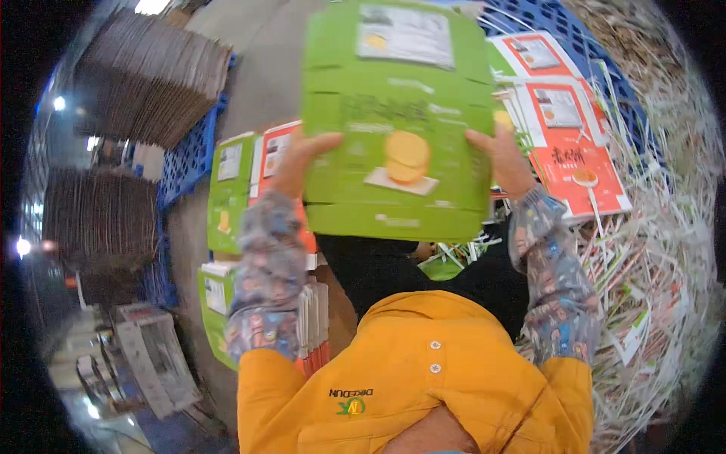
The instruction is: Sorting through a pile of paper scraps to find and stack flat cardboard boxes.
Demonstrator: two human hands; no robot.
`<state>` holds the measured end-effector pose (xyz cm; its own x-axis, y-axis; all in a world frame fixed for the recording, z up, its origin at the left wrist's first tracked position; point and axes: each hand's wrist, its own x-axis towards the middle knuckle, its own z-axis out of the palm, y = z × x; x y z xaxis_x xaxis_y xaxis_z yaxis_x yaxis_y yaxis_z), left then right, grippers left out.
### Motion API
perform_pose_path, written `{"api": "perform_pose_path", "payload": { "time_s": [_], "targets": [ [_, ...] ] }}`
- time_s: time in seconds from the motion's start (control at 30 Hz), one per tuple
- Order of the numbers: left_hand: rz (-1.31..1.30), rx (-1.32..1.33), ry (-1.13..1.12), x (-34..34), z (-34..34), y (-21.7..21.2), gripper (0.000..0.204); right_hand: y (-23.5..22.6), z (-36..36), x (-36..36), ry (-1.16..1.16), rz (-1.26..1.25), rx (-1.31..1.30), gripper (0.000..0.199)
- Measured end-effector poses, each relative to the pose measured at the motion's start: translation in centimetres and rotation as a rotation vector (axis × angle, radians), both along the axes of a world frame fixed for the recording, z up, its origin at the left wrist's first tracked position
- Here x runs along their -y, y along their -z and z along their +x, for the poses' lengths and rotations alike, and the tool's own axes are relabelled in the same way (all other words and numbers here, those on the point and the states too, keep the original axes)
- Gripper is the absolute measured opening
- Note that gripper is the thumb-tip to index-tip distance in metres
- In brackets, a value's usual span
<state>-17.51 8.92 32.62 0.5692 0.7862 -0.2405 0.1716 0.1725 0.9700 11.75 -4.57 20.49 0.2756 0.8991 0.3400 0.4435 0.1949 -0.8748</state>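
Green carton [399, 204]: blurred lettering [386, 111], white printed panel [404, 36]. Red carton [594, 160]: dark characters [567, 157]. Orange shirt [435, 329]: dark lettering [351, 393], green-yellow logo [352, 408].

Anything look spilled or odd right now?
Yes: loose paper strips lie tangled in a heap along the right, some over the blue pallet, which looks messy beside the flat red-and-white carton blanks. The green carton blank between the left hand and right hand shows no clear damage.
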Motion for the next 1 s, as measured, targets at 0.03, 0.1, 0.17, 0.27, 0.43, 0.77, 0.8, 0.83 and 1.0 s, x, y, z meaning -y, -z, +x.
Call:
{"api": "perform_pose_path", "payload": {
  "time_s": [0.03,0.1,0.17,0.27,0.43,0.77,0.8,0.83,1.0],
  "targets": [
    [-0.124,0.008,-0.057,0.4,-0.2,1.9,0.038,-1.5,-0.8,-0.3,-0.057,-0.177,-0.612,0.034],
    [-0.241,0.241,-0.063,1.2,-0.4,8.4,0.038,-5.1,-0.5,-0.4,-0.068,-0.209,-0.640,0.035],
    [-0.419,0.378,-0.126,3.7,0.9,13.7,0.036,-8.8,0.1,-1.0,-0.036,-0.220,-0.242,0.037],
    [-0.182,0.162,0.131,6.9,3.1,20.4,0.042,-10.6,1.3,-2.0,-0.101,-0.313,0.136,0.035],
    [0.411,-0.186,-0.232,7.7,6.6,18.3,0.073,-13.3,0.9,-2.1,-0.191,-0.306,0.429,0.038],
    [0.825,-0.108,-0.639,-1.2,5.0,14.9,0.110,-10.6,5.1,-0.1,0.000,-0.301,0.997,0.028],
    [0.763,-0.043,-0.529,-2.1,4.9,16.5,0.110,-7.8,7.5,0.6,-0.049,-0.281,0.976,0.028],
    [0.770,0.019,-0.634,-1.5,5.0,18.5,0.109,-5.0,8.5,0.7,0.006,-0.373,1.022,0.027],
    [0.109,0.296,-0.178,0.3,7.1,18.1,0.076,-2.6,9.9,2.0,0.105,-0.335,1.099,0.023]
  ]
}}
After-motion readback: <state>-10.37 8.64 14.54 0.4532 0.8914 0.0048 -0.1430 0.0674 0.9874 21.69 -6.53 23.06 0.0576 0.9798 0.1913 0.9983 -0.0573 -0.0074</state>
